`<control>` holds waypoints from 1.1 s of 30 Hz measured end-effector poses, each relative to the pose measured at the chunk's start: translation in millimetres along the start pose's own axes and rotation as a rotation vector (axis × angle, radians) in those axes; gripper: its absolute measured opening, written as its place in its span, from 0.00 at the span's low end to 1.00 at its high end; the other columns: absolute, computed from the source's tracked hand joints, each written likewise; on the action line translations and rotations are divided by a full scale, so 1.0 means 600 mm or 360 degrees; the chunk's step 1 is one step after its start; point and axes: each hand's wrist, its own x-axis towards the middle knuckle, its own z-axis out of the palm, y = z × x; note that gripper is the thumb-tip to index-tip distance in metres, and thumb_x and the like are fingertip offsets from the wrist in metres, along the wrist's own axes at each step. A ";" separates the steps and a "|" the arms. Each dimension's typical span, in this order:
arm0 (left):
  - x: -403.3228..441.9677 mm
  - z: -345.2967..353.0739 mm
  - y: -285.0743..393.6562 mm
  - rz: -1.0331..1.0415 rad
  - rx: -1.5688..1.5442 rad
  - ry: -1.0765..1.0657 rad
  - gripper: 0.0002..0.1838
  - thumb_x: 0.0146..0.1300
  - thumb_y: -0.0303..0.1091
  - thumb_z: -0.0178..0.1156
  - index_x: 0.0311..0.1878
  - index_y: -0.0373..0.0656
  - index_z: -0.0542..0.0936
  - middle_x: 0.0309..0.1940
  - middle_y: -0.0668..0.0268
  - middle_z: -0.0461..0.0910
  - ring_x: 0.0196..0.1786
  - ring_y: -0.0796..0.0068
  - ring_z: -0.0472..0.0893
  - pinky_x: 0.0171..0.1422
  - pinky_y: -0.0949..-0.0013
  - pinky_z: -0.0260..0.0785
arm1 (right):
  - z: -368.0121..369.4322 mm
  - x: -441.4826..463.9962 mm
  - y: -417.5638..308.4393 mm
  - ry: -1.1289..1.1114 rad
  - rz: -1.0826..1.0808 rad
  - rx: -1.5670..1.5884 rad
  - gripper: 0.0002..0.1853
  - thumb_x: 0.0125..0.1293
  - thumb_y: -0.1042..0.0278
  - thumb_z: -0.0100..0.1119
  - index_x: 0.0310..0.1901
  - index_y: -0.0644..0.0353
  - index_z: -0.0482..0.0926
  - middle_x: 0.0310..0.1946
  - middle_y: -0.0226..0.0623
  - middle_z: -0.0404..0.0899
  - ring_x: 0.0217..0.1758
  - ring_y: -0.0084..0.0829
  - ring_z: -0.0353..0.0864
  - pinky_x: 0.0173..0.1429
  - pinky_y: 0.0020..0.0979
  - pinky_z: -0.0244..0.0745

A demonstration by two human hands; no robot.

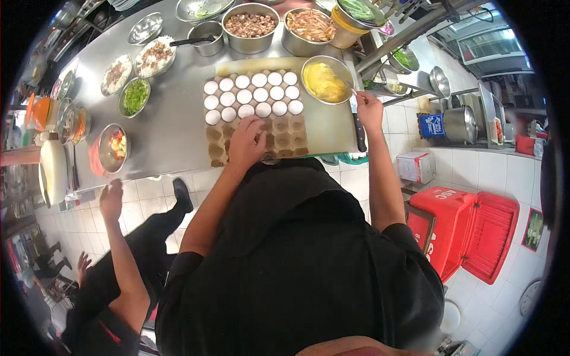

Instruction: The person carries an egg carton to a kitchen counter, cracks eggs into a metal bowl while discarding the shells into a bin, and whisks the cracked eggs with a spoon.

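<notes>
My left hand is over the cardboard egg tray, its fingertips at an egg in the front row of white eggs; the fingers are bent, and whether they grip that egg is hidden. Several empty cups show in the tray's near part. To the right, my right hand is closed on the handle of a utensil that reaches into a metal bowl of yellow beaten egg. A knife with a black handle lies beside the bowl, at the cutting board's right edge.
Pots of chopped meat and sliced food stand behind the tray. Bowls of rice, greens and cut vegetables sit leftward. A co-worker is at my left. A red cooler stands on the floor at right.
</notes>
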 end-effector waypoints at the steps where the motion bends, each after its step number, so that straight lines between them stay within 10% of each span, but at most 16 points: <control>1: 0.000 0.001 -0.005 0.0037 0.0029 0.0008 0.13 0.56 0.26 0.64 0.46 0.39 0.80 0.48 0.58 0.77 0.48 0.55 0.80 0.49 0.60 0.75 | -0.005 0.000 -0.009 0.0096 -0.0041 -0.0270 0.11 0.63 0.65 0.64 0.42 0.62 0.86 0.33 0.43 0.87 0.35 0.31 0.86 0.43 0.31 0.78; 5: -0.007 0.004 -0.007 0.0027 -0.0011 0.0009 0.13 0.56 0.27 0.64 0.46 0.39 0.80 0.48 0.58 0.77 0.49 0.54 0.79 0.50 0.59 0.74 | -0.001 -0.007 -0.021 -0.0117 0.0008 0.0403 0.12 0.63 0.65 0.63 0.44 0.62 0.86 0.33 0.48 0.87 0.34 0.34 0.87 0.42 0.33 0.78; 14: -0.003 -0.003 -0.013 -0.0004 0.0020 -0.0020 0.13 0.56 0.29 0.64 0.46 0.40 0.79 0.48 0.58 0.77 0.49 0.54 0.79 0.52 0.58 0.74 | 0.011 0.009 0.004 0.0204 0.0006 0.0079 0.12 0.64 0.67 0.63 0.43 0.68 0.85 0.31 0.40 0.87 0.31 0.24 0.81 0.40 0.28 0.75; 18: -0.003 0.000 -0.008 -0.0052 0.0004 -0.0036 0.13 0.56 0.29 0.64 0.46 0.41 0.79 0.49 0.58 0.77 0.49 0.54 0.79 0.52 0.58 0.74 | 0.005 -0.004 -0.018 -0.0254 0.0137 0.0717 0.12 0.63 0.67 0.64 0.42 0.66 0.86 0.32 0.42 0.87 0.32 0.27 0.83 0.39 0.29 0.76; 21: -0.003 0.001 -0.013 -0.0056 0.0016 -0.0032 0.14 0.56 0.29 0.65 0.47 0.41 0.80 0.50 0.59 0.78 0.49 0.55 0.80 0.50 0.60 0.75 | 0.018 0.010 0.002 0.0258 -0.0140 -0.0037 0.11 0.64 0.67 0.64 0.42 0.66 0.86 0.31 0.37 0.87 0.32 0.23 0.82 0.39 0.27 0.75; 30: -0.005 -0.004 -0.006 -0.0078 -0.0029 -0.0028 0.14 0.56 0.27 0.65 0.47 0.41 0.80 0.48 0.60 0.78 0.42 0.57 0.81 0.45 0.60 0.75 | 0.005 -0.016 -0.054 -0.0315 0.0005 0.0131 0.12 0.67 0.65 0.60 0.43 0.63 0.86 0.32 0.48 0.86 0.33 0.31 0.85 0.43 0.32 0.76; 33: -0.003 -0.003 -0.002 -0.0035 0.0006 0.0006 0.14 0.56 0.27 0.64 0.46 0.40 0.79 0.48 0.60 0.78 0.39 0.58 0.81 0.44 0.60 0.75 | 0.009 -0.007 -0.029 0.0220 0.0052 0.0061 0.12 0.66 0.65 0.60 0.43 0.63 0.86 0.32 0.47 0.86 0.33 0.31 0.84 0.43 0.31 0.76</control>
